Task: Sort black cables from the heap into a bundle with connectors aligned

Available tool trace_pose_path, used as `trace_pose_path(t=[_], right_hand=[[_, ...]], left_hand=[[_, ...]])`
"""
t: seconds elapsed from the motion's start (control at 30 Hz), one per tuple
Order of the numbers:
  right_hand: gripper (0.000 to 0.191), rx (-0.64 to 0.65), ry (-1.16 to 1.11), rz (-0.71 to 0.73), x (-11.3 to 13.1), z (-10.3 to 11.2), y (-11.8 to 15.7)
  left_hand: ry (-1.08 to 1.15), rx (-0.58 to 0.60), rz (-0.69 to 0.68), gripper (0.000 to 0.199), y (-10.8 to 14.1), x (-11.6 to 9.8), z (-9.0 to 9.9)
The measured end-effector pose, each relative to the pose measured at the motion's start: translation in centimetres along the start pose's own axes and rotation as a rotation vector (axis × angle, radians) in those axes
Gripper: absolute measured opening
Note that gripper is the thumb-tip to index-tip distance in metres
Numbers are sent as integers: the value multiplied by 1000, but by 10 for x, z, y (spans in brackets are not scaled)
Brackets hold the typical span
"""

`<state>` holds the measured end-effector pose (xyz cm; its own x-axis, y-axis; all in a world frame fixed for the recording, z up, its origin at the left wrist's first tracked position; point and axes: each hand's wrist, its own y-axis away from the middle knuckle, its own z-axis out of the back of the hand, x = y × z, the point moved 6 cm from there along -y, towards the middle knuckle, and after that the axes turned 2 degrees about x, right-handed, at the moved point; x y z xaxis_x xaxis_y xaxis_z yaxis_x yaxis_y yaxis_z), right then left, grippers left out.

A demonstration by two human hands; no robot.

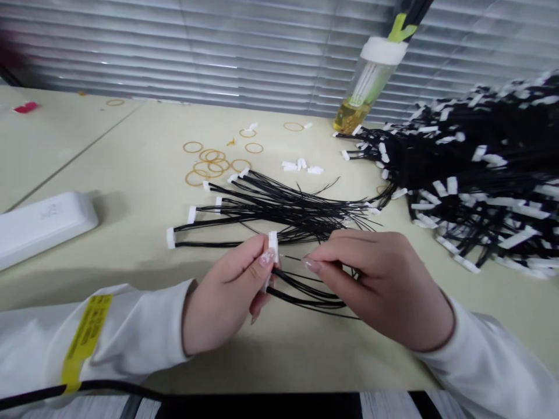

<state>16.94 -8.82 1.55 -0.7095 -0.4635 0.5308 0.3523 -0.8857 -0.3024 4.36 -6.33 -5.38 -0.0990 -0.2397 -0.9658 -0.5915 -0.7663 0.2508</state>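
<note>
Right at the bottom middle of the frame, your left hand (227, 294) is in a narrow pinch on a white plastic connector (273, 247), and its black wires (305, 294) trail off to the lower right under your other hand. Your right hand (371, 285) is narrow too, with its fingertips (312, 266) pinched just beside the connector. A thin wire end (290, 258) pokes from them toward the connector, though I can't tell for sure if it's gripped. Lower left, your white sleeve (131, 331) has a yellow tape band (85, 343) on it, and a black cable (78, 391) runs along the bottom edge. Off at the left edge, a white plastic case (43, 227) sits on the pale table (109, 174). Just above your hands, a loose bundle of black wires (283, 209) fans out to white connectors at the left. Past that, center frame, you've got tan rubber bands (209, 166) and a few loose white connectors (301, 166). A huge heap of the same wires (471, 169) fills the right side. Up top there's a clear bottle (371, 87) with yellow liquid, window blinds (218, 52) behind it, and a red scrap (25, 107) at the upper left.
</note>
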Motion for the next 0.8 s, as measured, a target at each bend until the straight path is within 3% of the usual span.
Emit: trace_pose_path(t=[0.27,0.8], right_hand=[[13,67,-13,19,0,-2,-1],[13,48,-110,-70,-1,0,-3]], left_hand=[[-26,28,-24,26,0,-2,-1],[-44,34,-14,26,2,-3,-2]])
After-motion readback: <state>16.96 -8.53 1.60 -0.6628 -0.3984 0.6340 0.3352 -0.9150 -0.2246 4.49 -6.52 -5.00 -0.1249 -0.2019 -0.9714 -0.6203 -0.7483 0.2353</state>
